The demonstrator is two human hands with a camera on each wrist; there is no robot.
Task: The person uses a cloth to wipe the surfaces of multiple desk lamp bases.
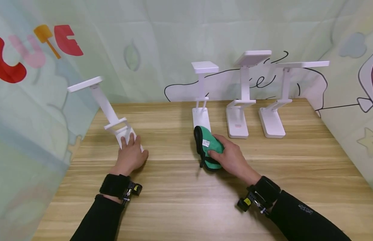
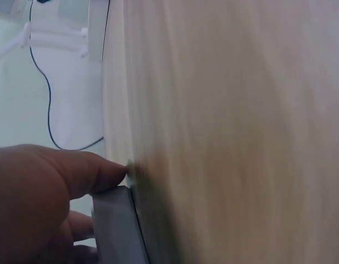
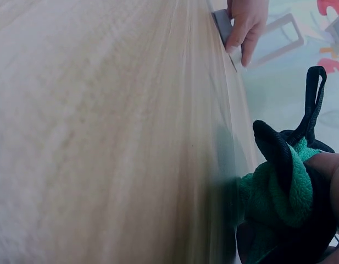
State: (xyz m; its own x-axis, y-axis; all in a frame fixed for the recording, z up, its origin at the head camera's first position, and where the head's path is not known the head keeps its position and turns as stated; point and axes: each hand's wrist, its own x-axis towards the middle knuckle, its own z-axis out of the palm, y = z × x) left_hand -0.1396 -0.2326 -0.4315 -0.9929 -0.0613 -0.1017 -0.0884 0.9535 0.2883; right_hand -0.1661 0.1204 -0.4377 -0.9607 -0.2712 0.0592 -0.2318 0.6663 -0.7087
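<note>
At the left of the head view, my left hand (image 1: 130, 154) rests on the base of a white folding stand (image 1: 105, 103), its fingers stretched over the top. In the left wrist view the thumb (image 2: 98, 173) comes down beside the base's corner (image 2: 117, 225). My right hand (image 1: 233, 157) grips a green fuzzy cloth (image 1: 213, 144) with black trim and a white label. A black loop (image 3: 315, 99) sticks up from this cloth in the right wrist view. The cloth is bunched, right in front of a second white stand (image 1: 201, 117), overlapping the end of its base.
Two more white stands, one in the middle right (image 1: 237, 122) and one at the far right (image 1: 272, 124), line the back of the wooden table (image 1: 174, 201). Their top plates reach up before a printed fabric backdrop (image 1: 162, 43), which also covers both sides.
</note>
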